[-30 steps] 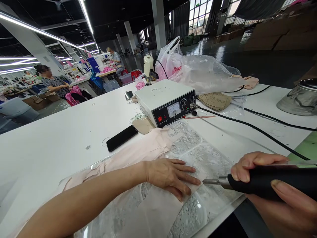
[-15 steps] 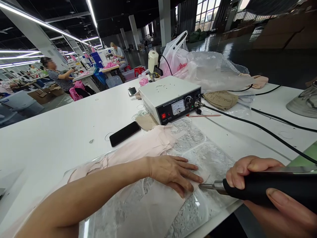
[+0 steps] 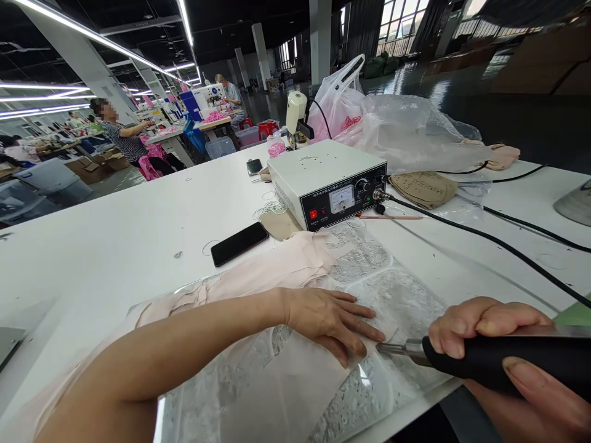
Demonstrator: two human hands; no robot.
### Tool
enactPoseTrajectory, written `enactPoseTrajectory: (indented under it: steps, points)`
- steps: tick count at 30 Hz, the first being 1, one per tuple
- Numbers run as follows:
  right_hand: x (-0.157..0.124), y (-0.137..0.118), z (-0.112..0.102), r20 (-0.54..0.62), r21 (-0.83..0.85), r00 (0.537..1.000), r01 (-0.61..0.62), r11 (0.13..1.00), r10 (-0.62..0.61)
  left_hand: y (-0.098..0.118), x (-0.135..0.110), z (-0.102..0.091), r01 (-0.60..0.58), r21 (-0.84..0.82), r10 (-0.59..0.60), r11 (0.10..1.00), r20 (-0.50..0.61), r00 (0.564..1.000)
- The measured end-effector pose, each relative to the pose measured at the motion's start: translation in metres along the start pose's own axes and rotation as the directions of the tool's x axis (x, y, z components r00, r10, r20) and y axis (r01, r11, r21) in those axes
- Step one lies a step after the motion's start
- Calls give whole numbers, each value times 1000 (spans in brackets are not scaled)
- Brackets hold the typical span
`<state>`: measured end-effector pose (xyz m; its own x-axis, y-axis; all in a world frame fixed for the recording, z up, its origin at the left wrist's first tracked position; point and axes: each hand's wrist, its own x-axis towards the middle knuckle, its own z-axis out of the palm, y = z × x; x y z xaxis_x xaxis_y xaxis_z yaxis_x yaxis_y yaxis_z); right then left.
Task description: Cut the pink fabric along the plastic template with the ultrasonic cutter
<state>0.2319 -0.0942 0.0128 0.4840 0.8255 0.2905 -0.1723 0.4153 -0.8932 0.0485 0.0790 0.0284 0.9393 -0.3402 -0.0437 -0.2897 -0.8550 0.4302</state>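
My left hand (image 3: 325, 320) lies flat with fingers spread, pressing a pale pink piece of fabric (image 3: 286, 387) onto a clear patterned plastic mat. My right hand (image 3: 484, 332) is wrapped around the black handle of a handheld ultrasonic welder (image 3: 508, 360). Its thin metal tip points left and meets, or nearly meets, the fabric's edge just beside my left fingertips. Beyond my left forearm a stack of pale pink fabric pieces (image 3: 272, 264) rests on the mat (image 3: 410, 301).
A white control box (image 3: 327, 178) with dial and knobs stands behind the mat; its black cable (image 3: 484, 237) runs right. A phone (image 3: 240, 243), a brown cardboard pattern (image 3: 425, 187) and plastic bags (image 3: 406, 132) lie on the white table (image 3: 138, 240). Other people work at sewing machines farther back.
The view has turned slightly left, so the scene sits a little farther right. My hands keep nearly the same place on the fabric, with the welder tip still at its edge.
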Motion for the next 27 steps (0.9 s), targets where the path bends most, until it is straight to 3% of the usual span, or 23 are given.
enactPoseTrajectory:
  steps: [7,14,23,27]
  points:
    - [2,10,-12,-47,14,998,-30,999,31,3,1,-3,27,-9,-26,1000,73,997]
    - [4,12,-17,-34,14,998,-56,998,57,0,1,1,-23,3,23,1000,-3,1000]
    - [-9,9,8,-43,-19,998,42,999,-42,0,0,1,-8,-50,6,999,-38,999]
    - [-7,17,-9,-43,-5,999,25,1000,-25,1,0,-1,-12,-12,12,1000,-1,1000]
